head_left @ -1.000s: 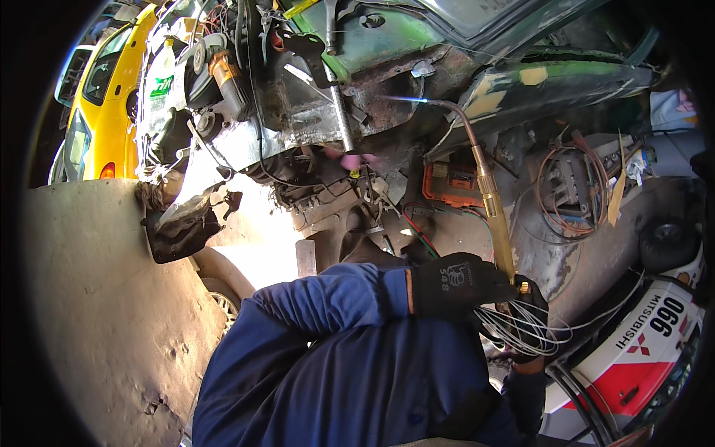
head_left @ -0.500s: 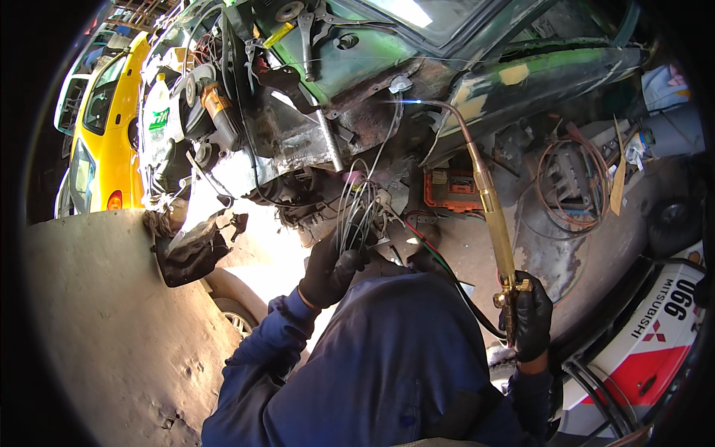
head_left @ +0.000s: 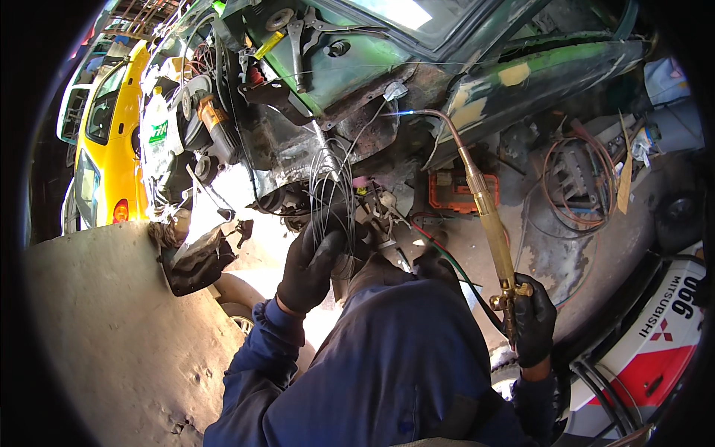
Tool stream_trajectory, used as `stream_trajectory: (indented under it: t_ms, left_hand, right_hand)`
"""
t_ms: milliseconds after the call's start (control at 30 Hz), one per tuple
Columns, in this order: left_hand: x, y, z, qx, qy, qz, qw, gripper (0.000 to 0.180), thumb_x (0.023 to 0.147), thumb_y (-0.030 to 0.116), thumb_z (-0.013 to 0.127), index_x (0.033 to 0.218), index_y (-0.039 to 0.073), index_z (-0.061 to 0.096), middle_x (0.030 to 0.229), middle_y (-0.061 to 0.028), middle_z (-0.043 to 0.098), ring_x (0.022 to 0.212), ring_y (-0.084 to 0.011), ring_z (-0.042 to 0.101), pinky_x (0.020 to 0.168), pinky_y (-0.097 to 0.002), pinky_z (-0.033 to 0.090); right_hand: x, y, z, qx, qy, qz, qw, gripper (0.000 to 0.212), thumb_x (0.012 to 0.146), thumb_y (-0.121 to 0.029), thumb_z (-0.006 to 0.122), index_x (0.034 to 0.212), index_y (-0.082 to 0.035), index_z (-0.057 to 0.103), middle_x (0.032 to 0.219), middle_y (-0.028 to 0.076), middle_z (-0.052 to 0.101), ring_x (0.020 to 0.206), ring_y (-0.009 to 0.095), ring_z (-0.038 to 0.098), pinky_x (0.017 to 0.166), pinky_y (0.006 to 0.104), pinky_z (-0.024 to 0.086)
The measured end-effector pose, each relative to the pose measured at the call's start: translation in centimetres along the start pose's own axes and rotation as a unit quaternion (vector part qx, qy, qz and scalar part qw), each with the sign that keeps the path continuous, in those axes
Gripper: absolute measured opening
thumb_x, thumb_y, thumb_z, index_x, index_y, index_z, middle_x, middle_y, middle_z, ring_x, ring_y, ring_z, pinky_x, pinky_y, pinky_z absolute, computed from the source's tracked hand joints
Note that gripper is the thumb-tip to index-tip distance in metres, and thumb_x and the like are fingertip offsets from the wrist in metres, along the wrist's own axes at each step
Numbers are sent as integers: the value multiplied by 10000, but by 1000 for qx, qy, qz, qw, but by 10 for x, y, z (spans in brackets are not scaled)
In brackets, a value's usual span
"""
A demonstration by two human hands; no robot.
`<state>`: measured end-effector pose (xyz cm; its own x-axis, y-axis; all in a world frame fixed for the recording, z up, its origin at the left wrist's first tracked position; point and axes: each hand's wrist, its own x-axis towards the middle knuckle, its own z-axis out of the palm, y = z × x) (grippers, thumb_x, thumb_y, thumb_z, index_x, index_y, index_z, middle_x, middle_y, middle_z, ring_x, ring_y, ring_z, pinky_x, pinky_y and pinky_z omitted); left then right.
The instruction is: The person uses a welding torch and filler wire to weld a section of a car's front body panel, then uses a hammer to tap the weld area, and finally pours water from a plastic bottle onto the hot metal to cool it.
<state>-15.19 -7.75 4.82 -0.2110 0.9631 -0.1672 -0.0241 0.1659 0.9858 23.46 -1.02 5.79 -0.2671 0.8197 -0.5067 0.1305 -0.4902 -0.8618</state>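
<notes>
Right of the frame's centre, a brass torch [head_left: 491, 223] is slanted, with its small blue flame [head_left: 403, 113] at the upper middle; my right grip [head_left: 535, 319] is closed around the lower end. Left of centre, my left grip [head_left: 309, 270] has fingers bent around a wire coil [head_left: 328, 195].

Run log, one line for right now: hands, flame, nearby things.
left hand: holding looped wire | right hand: gripping brass torch | flame: lit, blue | nearby: orange case, angle grinder
</notes>
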Motion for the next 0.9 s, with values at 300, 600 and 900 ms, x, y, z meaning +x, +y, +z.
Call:
stream_trajectory:
  t_ms: [300, 600, 900]
  left_hand:
    - [19, 10, 3, 31, 4, -8, 999, 649, 1139, 438, 479, 1586, -27, 405, 1202, -164, 684, 784, -168, 662, 677, -312, 553]
    - [31, 4, 2, -10, 1, -5, 1000, 659, 1150, 486, 421, 1568, -23, 430, 1164, -144, 696, 745, -150, 651, 624, -295, 534]
    - [34, 0, 1, -5, 13, -16, 1000, 656, 1147, 508, 409, 1533, -20, 470, 1132, -139, 701, 720, -156, 658, 608, -296, 532]
  right_hand:
    - [10, -3, 10, -17, 32, -43, 998, 413, 1100, -276, 605, 1398, 9, 576, 976, 68, 730, 687, 42, 553, 604, 222, 462]
    - [26, -4, 21, -16, 28, -58, 998, 404, 1096, -199, 605, 1418, 41, 558, 1111, 36, 665, 837, 46, 542, 746, 231, 482]
    - [31, -5, 23, -49, 27, -69, 996, 421, 1092, -237, 625, 1406, 39, 575, 1129, 41, 666, 878, 61, 562, 789, 248, 500]
